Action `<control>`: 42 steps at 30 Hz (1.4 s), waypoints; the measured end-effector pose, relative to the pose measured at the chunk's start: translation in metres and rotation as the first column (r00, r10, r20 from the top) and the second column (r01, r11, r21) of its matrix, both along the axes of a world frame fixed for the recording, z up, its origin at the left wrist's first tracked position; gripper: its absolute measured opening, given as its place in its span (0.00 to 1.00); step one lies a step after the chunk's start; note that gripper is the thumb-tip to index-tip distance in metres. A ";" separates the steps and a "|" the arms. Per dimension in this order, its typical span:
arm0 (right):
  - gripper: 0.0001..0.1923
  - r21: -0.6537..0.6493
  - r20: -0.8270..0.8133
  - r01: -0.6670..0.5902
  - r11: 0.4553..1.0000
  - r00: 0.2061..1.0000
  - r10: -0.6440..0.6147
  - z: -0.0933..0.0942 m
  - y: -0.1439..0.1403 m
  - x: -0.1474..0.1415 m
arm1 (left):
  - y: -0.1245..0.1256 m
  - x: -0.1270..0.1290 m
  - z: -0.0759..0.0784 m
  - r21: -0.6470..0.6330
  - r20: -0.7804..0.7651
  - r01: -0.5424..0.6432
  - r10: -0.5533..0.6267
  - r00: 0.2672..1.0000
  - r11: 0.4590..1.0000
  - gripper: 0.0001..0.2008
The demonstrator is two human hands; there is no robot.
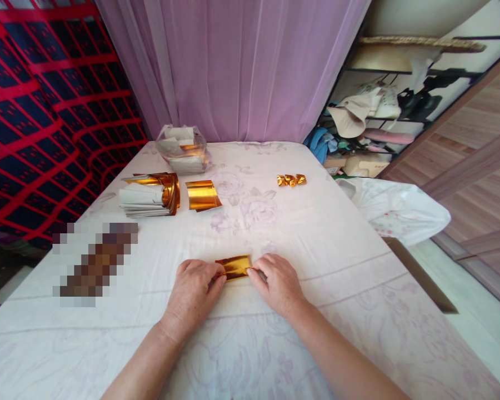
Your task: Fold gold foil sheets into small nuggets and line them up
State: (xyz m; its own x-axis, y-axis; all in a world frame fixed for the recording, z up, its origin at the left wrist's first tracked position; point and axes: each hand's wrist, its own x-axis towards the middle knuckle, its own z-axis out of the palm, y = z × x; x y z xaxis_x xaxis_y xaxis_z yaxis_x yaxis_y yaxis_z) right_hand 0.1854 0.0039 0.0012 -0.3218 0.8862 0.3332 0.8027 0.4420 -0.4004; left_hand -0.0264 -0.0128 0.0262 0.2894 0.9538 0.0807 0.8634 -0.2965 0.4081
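A small folded piece of gold foil paper (234, 266) lies on the white floral sheet (275, 222) close in front of me. My left hand (194, 291) pinches its left end and my right hand (275, 283) pinches its right end, both pressing it flat against the sheet. Farther back lie a loose gold foil sheet (202, 195) and a stack of white-backed foil papers (150, 195) with curled gold edges. Three small folded gold pieces (291, 179) sit in a row at the back right.
A clear plastic bag of paper (183, 149) stands at the back near the pink curtain (233, 66). A red and blue patterned cloth (45, 111) hangs at left. A shelf with hats and clothes (379, 111) is at right, beside a white bag (400, 208).
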 end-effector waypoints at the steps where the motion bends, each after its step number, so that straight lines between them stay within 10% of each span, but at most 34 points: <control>1: 0.10 0.003 0.008 0.008 1.000 1.000 -0.008 0.000 0.000 -0.001 | 0.000 0.000 0.000 0.000 -0.002 0.000 0.000 1.000 1.000 0.09; 42: 0.09 -0.008 0.099 0.111 0.994 0.989 -0.110 0.002 0.000 -0.009 | -0.002 0.002 0.000 0.070 -0.106 -0.024 0.032 0.994 0.997 0.08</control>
State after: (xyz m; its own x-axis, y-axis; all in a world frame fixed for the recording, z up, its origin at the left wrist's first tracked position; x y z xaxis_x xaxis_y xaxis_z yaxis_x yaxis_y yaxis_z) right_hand 0.1759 0.0042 0.0034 -0.2524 0.9223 0.2928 0.8818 0.3439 -0.3229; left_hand -0.0239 -0.0144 0.0263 0.2731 0.9550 0.1161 0.9092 -0.2956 0.2930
